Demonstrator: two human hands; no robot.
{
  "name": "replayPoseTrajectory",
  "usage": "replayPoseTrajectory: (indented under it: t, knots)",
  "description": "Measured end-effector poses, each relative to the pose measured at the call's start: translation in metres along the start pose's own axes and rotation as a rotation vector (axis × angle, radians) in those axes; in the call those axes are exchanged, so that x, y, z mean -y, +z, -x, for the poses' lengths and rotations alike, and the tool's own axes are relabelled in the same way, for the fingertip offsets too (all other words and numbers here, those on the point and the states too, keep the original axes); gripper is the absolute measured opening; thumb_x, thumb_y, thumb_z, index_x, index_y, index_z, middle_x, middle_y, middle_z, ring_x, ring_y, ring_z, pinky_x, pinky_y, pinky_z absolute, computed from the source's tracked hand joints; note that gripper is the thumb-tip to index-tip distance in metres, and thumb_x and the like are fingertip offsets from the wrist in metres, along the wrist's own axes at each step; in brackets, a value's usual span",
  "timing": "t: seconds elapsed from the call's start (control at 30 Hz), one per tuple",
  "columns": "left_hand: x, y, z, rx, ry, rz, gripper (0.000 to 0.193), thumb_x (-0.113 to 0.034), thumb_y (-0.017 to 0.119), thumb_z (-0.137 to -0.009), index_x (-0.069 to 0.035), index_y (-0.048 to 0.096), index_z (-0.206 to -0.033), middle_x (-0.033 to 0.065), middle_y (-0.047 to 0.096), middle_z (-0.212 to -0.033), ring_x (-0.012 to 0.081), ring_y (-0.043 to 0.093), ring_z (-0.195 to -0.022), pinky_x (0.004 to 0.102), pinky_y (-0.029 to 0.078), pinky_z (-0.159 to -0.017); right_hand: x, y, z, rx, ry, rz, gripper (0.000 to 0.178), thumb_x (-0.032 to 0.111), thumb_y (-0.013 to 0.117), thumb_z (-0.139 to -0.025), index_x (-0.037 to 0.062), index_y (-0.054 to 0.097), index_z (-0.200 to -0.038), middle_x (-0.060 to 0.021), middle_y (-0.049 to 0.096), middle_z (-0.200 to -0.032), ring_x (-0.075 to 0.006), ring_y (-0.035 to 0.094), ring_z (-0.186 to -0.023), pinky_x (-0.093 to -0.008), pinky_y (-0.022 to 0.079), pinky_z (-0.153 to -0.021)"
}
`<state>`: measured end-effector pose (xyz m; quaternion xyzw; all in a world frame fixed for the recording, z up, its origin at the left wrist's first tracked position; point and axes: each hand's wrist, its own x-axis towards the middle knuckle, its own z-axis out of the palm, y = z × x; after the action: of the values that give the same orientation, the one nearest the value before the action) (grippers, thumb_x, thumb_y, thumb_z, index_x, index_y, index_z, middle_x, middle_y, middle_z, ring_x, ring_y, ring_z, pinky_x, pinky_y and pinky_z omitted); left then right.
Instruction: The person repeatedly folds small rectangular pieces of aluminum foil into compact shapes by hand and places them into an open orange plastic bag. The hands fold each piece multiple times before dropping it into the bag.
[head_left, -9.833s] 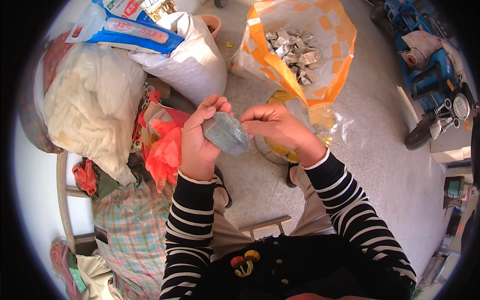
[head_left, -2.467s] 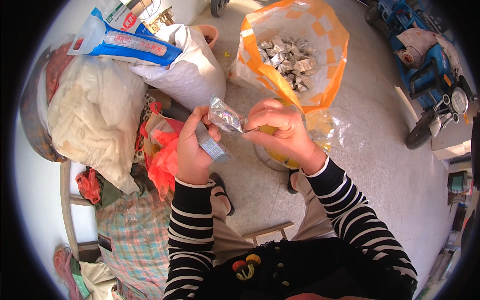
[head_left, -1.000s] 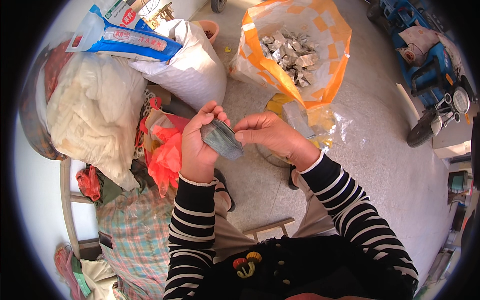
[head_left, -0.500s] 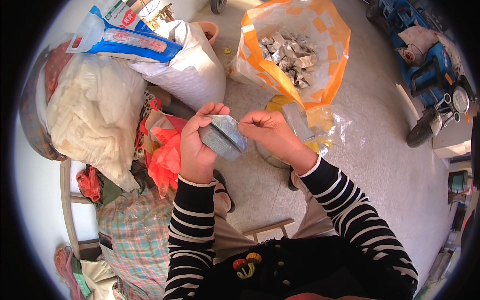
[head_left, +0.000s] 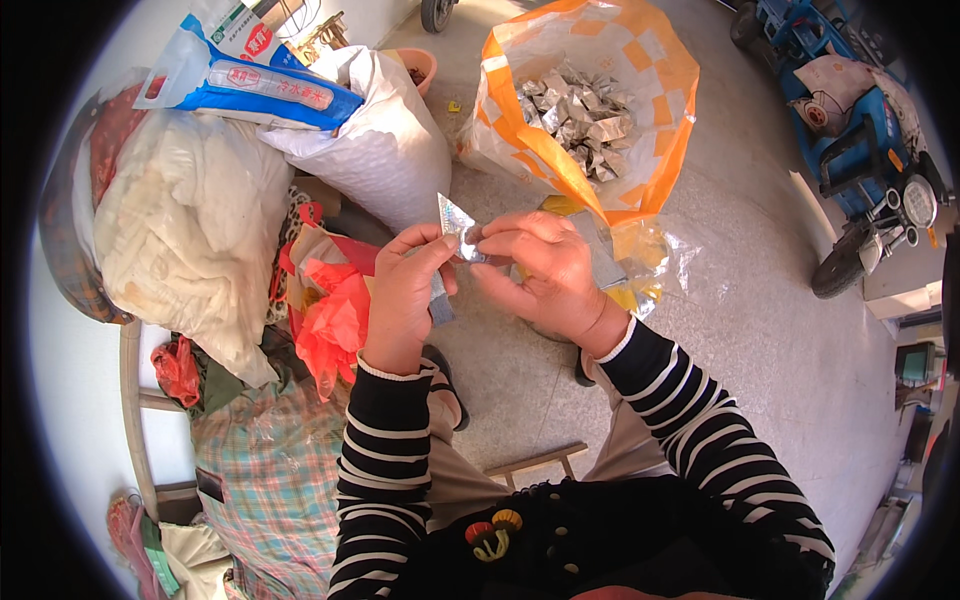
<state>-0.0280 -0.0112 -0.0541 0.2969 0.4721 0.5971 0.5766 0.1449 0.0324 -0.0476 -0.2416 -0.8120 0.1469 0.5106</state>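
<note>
A silver foil sheet is being folded between my two hands, its pointed upper corner standing free. My left hand pinches the sheet's left side with thumb and fingers. Below that palm shows the edge of a grey stack of foil sheets, mostly covered by the hand. My right hand closes its thumb and fingertips on the sheet's right side. Beyond the hands stands a large orange-and-white bag, open at the top. Many folded silver foil pieces lie heaped inside it.
Under my right hand sit clear plastic wrapping and a grey stack. Red plastic bags, a stuffed white sack and a cream cloth bundle crowd the left. At far right stands a blue three-wheeler.
The foil sheet has gone from lying flat on the stack to being bent upright into a point. My right hand has moved left against it, and the stack has tipped beneath my left hand.
</note>
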Motion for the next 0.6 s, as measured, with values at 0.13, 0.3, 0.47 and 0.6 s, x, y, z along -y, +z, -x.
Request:
replayPoseTrajectory:
  t: [0.13, 0.3, 0.47, 0.6]
  knots:
    - [-0.006, -0.001, 0.004, 0.071, 0.005, -0.015, 0.014, -0.006, 0.065, -0.083, 0.002, 0.062, -0.094, 0.0058, 0.062, -0.079, 0.0095, 0.053, -0.055, 0.0211, 0.041, -0.050, -0.008, 0.000, 0.002, 0.057, 0.770, -0.828, 0.014, 0.014, 0.072, -0.083, 0.0041, 0.066, -0.090, -0.0016, 0.066, -0.087, -0.0106, 0.061, -0.076, -0.0263, 0.047, -0.070]
    - [-0.005, 0.000, 0.005, 0.136, -0.017, -0.011, 0.013, -0.010, 0.068, -0.084, 0.000, 0.063, -0.091, 0.0059, 0.063, -0.079, 0.0102, 0.054, -0.057, 0.0215, 0.042, -0.052, -0.021, -0.008, 0.002, 0.225, 1.118, -1.171, 0.018, 0.022, 0.069, -0.088, 0.0044, 0.066, -0.090, 0.0018, 0.063, -0.086, -0.0070, 0.055, -0.077, -0.0225, 0.044, -0.073]
    - [-0.005, -0.002, 0.005, 0.164, -0.030, -0.005, 0.013, -0.010, 0.067, -0.084, 0.000, 0.063, -0.091, 0.0056, 0.062, -0.078, 0.0102, 0.054, -0.057, 0.0215, 0.041, -0.053, -0.019, -0.007, 0.002, 0.220, 1.121, -1.339, 0.021, 0.026, 0.067, -0.089, 0.0047, 0.066, -0.091, 0.0002, 0.064, -0.081, -0.0069, 0.055, -0.072, -0.0206, 0.042, -0.067]
    - [-0.004, -0.002, 0.006, 0.167, -0.035, 0.010, 0.012, -0.010, 0.067, -0.084, 0.000, 0.063, -0.090, 0.0052, 0.062, -0.078, 0.0103, 0.054, -0.058, 0.0217, 0.042, -0.053, -0.015, -0.012, -0.003, 0.277, 1.122, -1.283, 0.016, 0.020, 0.066, -0.089, 0.0054, 0.066, -0.095, 0.0001, 0.065, -0.085, -0.0068, 0.056, -0.076, -0.0230, 0.044, -0.071]
